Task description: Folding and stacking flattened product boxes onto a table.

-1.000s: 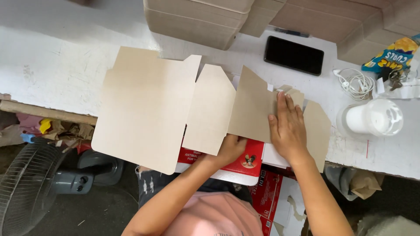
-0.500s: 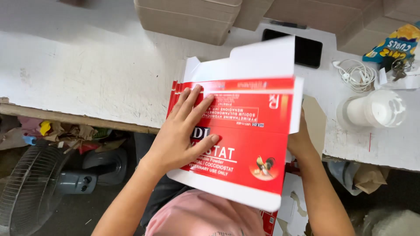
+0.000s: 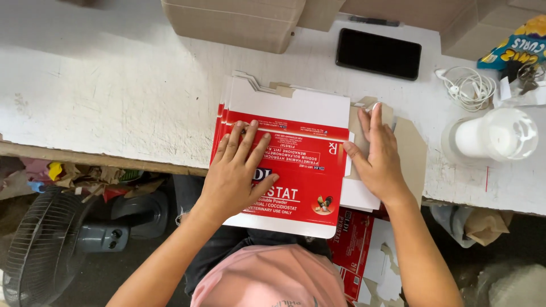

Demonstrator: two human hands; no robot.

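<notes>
From the head view, a red and white flattened carton (image 3: 287,165) is lying printed side up on top of a stack of like cartons, at the near edge of the white worktable (image 3: 114,96) and jutting out past that edge over the person's lap. The left hand (image 3: 236,176) is pressing flat on the carton's left half, fingers spread wide and pointing away from the person; it is gripping nothing, only bearing down with palm and fingers. The right hand (image 3: 378,159) is resting just right of the carton, fingers straight and together, lying open on brown cardboard blanks (image 3: 410,150) that are sticking out from beneath the carton's right edge; its thumb is touching that edge, and it too is clasping nothing.

Beyond the carton, a plain brown box (image 3: 239,23) is sitting at the far side of the table. Beyond and right of the carton, a black phone (image 3: 378,54) is lying face up. Well right of the carton, white earphones (image 3: 469,88) are lying coiled, with a white lidded cup (image 3: 495,136) standing nearer the person. Left of the carton and below the table edge, a dark fan (image 3: 45,250) is standing on the floor. Just below the carton, more red cartons (image 3: 352,244) are lying by the person's knee.
</notes>
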